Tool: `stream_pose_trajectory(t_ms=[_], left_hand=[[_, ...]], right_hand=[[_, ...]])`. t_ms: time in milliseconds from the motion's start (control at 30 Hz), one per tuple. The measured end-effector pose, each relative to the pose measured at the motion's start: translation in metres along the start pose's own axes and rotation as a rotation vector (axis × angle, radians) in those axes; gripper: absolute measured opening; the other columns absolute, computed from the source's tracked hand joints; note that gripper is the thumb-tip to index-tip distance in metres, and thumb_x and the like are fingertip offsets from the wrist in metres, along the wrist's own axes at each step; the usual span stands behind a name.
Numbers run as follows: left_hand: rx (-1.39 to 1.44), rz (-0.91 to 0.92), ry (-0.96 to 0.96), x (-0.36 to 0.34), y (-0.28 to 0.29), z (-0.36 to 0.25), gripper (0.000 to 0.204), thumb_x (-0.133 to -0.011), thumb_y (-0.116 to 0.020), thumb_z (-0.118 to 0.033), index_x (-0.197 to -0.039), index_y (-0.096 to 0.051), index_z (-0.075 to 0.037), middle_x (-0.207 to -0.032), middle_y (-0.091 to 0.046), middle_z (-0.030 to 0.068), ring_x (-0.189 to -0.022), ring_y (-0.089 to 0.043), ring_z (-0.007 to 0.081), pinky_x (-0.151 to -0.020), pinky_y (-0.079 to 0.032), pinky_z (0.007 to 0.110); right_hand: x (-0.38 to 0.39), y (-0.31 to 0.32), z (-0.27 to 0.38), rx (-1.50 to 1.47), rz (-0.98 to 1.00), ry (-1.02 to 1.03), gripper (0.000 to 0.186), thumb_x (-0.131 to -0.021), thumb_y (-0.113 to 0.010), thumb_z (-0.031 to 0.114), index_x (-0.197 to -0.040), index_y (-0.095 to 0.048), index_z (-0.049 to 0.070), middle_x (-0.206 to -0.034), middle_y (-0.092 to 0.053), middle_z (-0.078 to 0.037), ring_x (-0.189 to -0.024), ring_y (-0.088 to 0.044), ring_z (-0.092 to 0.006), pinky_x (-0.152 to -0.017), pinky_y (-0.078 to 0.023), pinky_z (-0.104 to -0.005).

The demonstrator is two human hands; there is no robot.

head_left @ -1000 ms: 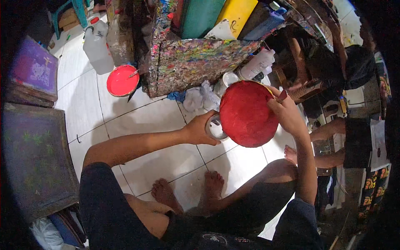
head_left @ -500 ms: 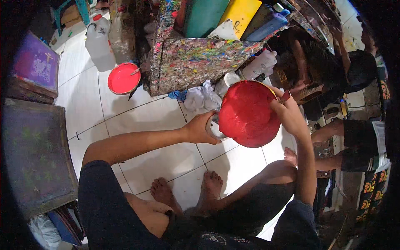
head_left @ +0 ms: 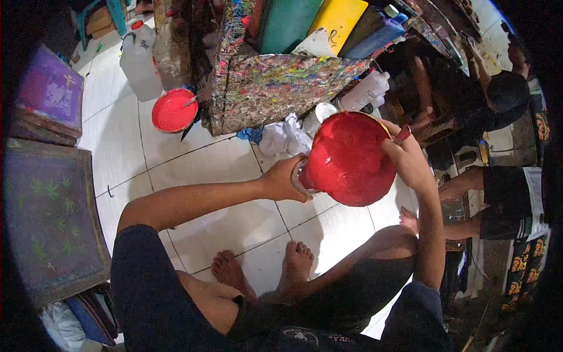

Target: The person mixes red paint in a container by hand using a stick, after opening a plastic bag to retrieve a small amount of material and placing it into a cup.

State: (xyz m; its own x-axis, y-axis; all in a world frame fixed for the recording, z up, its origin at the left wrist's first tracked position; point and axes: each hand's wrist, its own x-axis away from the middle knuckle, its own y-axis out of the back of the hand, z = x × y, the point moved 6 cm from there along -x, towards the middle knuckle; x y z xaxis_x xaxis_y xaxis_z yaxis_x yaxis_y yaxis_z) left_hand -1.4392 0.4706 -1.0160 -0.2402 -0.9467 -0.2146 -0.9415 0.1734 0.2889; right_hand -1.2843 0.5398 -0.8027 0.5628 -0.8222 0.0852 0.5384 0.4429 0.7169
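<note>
Centre of frame, slightly right: round red-coated bowl, tipped so its wet, glossy red inside faces the camera. Yellowish edge shows at its upper right.

Right hand on the bowl's upper-right rim. Thumb laid over the edge, pointing into the red; other fingers pass behind the rim, mostly hidden. Grip narrow, rim pinched between thumb and fingers. Small dark red piece stands up by the thumb; kind unclear.

Left hand just left of the bowl, curled around a clear cup. Thumb and fingers form a C on the cup's left side, spread to its width, holding it. Red shows inside the cup. Bowl's left edge overlaps the cup's right part; cannot tell whether the two touch.

Upper left: second container of red paint on the white tile floor, a stick-like tool across its rim; translucent jug just above.

Top centre: paint-crusted stand bearing a yellow container and a green one. White cloth and blue cloth at its foot.

Left edge: dark framed panel. Right edge: another person's bent leg.
</note>
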Motion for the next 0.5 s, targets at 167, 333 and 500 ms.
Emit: stream_pose_trajectory(t_ms=[167, 333, 500], left_hand=[[0.006, -0.023, -0.048, -0.001, 0.001, 0.003, 0.096, -0.058, -0.089, -0.031, -0.135, -0.043, 0.002, -0.122, -0.061, 0.0182, -0.112, -0.061, 0.0267, -0.097, -0.048, 0.037], [0.115, 0.005, 0.019, 0.0, -0.003, 0.009, 0.093, -0.059, -0.089, -0.028, -0.134, -0.044, 0.002, -0.118, -0.063, 0.0187, -0.109, -0.063, 0.0237, -0.095, -0.048, 0.036], [0.116, 0.006, -0.021, -0.007, -0.001, 0.003, 0.09, -0.059, -0.089, -0.024, -0.133, -0.044, 0.002, -0.116, -0.064, 0.0172, -0.107, -0.064, 0.0215, -0.095, -0.048, 0.034]], right_hand=[[-0.005, 0.002, -0.007, -0.022, -0.025, 0.025, 0.047, -0.085, -0.052, 0.014, -0.13, -0.058, 0.002, -0.099, -0.069, -0.012, -0.089, -0.064, -0.0163, -0.083, -0.05, -0.0322], [-0.005, 0.005, -0.008, 0.017, -0.053, -0.02, 0.046, -0.085, -0.054, 0.015, -0.129, -0.06, 0.003, -0.089, -0.069, -0.012, -0.079, -0.063, -0.0164, -0.077, -0.05, -0.0327], [-0.006, 0.007, -0.008, 0.064, -0.077, -0.004, 0.048, -0.083, -0.056, 0.015, -0.129, -0.06, 0.004, -0.084, -0.068, -0.013, -0.074, -0.062, -0.0157, -0.074, -0.05, -0.0326]])
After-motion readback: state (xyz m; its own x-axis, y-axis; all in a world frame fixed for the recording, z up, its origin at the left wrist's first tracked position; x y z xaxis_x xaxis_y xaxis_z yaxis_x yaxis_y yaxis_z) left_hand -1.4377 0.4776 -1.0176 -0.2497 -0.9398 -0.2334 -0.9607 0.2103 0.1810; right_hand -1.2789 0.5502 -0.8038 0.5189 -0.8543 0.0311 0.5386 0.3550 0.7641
